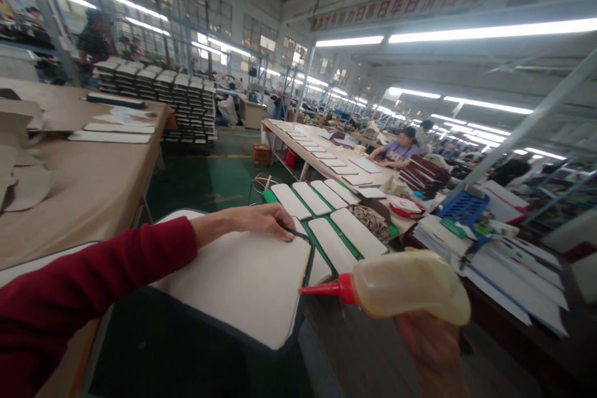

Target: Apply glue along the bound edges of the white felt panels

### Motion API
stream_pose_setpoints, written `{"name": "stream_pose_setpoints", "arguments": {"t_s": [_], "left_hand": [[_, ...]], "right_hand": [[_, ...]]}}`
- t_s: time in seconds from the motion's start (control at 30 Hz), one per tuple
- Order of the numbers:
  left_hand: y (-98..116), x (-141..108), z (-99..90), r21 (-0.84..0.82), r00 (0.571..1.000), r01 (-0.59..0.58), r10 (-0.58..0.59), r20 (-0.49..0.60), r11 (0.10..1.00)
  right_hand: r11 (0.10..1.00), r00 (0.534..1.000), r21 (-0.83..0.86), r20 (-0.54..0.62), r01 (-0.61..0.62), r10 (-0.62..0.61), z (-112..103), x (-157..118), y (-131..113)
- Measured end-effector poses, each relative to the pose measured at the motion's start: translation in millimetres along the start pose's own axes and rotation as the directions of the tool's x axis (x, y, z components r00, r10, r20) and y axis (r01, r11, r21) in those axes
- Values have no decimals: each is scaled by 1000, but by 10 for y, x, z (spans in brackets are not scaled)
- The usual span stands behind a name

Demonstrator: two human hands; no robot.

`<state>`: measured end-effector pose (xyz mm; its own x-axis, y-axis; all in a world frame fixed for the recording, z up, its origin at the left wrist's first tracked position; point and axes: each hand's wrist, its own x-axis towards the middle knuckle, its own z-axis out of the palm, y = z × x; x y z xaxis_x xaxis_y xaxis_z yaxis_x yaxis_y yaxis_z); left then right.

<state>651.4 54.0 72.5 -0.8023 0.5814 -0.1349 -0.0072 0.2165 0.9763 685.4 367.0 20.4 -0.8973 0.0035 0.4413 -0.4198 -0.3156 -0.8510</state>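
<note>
Left hand (pixel 268 221) curled over panel (pixel 237 280) — right hand (pixel 431 339) around bottle (pixel 410 286)

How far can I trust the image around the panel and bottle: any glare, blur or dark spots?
Head view: ceiling tubes glare white; right hand looks dim and soft under the bottle; floor below the panel sinks into darkness; red nozzle stands out against it; far background smears, and the room leans, probably wide-lens stretch.

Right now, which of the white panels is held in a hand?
The large dark-edged panel in the left hand, with the red nozzle at its right edge; the smaller panels beyond lie unheld.
</note>
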Motion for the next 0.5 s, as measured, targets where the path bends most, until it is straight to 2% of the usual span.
{"name": "stream_pose_setpoints", "arguments": {"t_s": [0.17, 0.33, 0.5], "left_hand": [[-39, -37, -37, -14, 1000, 3, -3, -14, 1000], [-26, -94, -49, -13, 999, 10, -11, -52, 1000], [5, -142, -57, -37, 995, 17, -21, -101, 999]], "right_hand": [[999, 999, -19, -12, 45, -45, 1, -51, -6], [998, 998, -22, 18, -58, 59, -62, -91, 42], [997, 997, -36, -25, -69, 68, -81, -147, 68]]}}
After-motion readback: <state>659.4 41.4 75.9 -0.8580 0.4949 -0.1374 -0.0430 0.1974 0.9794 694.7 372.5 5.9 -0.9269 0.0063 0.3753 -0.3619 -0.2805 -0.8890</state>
